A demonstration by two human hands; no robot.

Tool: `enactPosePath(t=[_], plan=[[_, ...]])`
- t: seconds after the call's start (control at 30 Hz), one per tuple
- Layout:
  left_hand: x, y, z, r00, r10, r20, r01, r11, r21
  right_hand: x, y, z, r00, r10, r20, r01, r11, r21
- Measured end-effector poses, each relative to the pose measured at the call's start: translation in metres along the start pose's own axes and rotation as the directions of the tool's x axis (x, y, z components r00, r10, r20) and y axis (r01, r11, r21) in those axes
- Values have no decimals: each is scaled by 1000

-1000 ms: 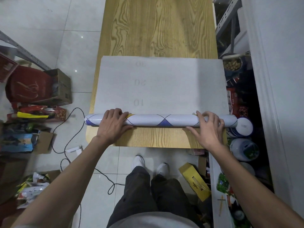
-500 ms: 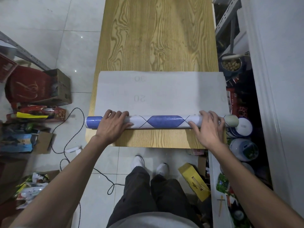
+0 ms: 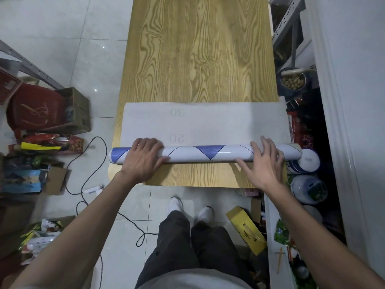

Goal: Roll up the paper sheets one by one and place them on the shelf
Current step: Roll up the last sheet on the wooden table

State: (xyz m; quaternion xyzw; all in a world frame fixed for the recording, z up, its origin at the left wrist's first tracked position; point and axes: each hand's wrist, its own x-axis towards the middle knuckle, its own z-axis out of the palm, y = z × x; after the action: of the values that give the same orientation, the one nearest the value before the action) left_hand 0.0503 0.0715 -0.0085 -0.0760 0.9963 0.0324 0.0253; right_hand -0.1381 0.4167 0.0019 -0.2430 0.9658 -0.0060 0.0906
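A white paper sheet [image 3: 208, 122] with faint numbers lies flat across the near end of the wooden table [image 3: 198, 49]. Its near part is wound into a paper roll [image 3: 208, 154] with a blue and white diamond pattern, lying crosswise close to the table's front edge. My left hand [image 3: 143, 159] sits on the roll's left part, fingers bent over its top and thumb along its near side. My right hand [image 3: 264, 163] presses on the roll's right part with fingers spread and straight. A grey metal shelf [image 3: 291, 28] stands at the far right beside the table.
Right of the table are a pot of nuts [image 3: 292, 81], white tubs [image 3: 308, 161] and packages. Left on the tiled floor sit a cardboard box [image 3: 73, 111], a red bag [image 3: 35, 107], clutter and a black cable [image 3: 83, 163]. A yellow box [image 3: 245, 230] lies by my feet.
The roll has turned and its pattern has shifted. The flat part of the sheet is shorter, its far edge drawn closer to me. Both hands stay on the roll.
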Motion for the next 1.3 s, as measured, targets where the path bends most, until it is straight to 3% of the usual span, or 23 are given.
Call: enactPosePath(t=[0.13,0.3,0.43,0.57,0.7,0.93,1.1,1.3], plan=[[3,1,0,1000,-18,21,17,998,59,0,-1,-3,1000,6,-4,-6,998,-65],[1,0,1,1000,7,4,-7,1000,12,3,1,-3,999,5,-32,-3,998,68],[-1,3,0,999,-33,26,33,999,17,2,4,-1,1000,-21,18,21,1000,3],[0,2,-4,998,-54,45,52,998,40,5,7,-5,999,-36,-26,35,999,-33],[-4,2,-3,999,-47,9,47,999,-22,6,6,-2,999,-41,-7,42,998,41],[2,8,-14,996,-77,43,73,994,76,1,8,0,998,-63,-27,62,997,-39],[-1,9,-14,995,-51,82,50,999,13,3,7,0,1000,-30,-4,30,998,59],[-2,14,-16,991,-80,107,82,997,-6,0,6,0,999,-44,10,44,998,-35]])
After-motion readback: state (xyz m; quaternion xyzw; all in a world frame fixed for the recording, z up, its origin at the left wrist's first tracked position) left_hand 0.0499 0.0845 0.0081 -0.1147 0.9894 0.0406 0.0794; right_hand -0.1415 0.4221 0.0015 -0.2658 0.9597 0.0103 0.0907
